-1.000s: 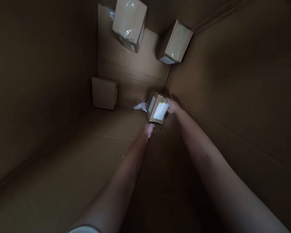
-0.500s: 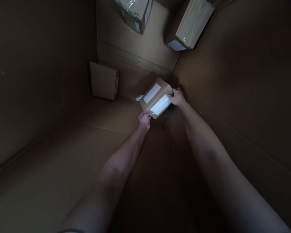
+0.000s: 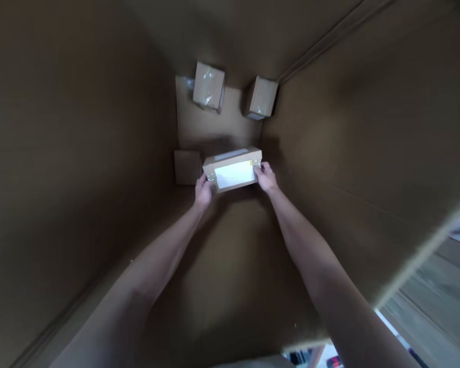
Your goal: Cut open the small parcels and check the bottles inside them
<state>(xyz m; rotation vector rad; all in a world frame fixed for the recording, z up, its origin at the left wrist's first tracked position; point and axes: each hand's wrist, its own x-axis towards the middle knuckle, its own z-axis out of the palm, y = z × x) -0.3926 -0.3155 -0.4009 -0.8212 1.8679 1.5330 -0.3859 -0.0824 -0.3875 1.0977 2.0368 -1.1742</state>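
Between my two hands is a small brown cardboard box [image 3: 210, 160] with white labels on two of its faces, one of them brightly lit. My left hand [image 3: 204, 192] grips its left end, the fingers closed at the taped corner. At the opposite end, my right hand [image 3: 266, 177] clasps the box with the thumb on the near face. Both arms reach down into a large, deep cardboard carton [image 3: 230, 245], and the box hangs above its bottom.
A taped box [image 3: 209, 87] and another box [image 3: 263, 97] sit at the far end of the carton. A plain brown box [image 3: 187, 167] stands by the left wall, partly behind my left hand. The carton's rim [image 3: 417, 260] crosses the lower right, with a wooden floor [image 3: 437, 296] outside.
The held box has turned from a slant to nearly level and come up away from the carton's bottom. My view has drawn back, so the carton's rim and the outside floor now show.
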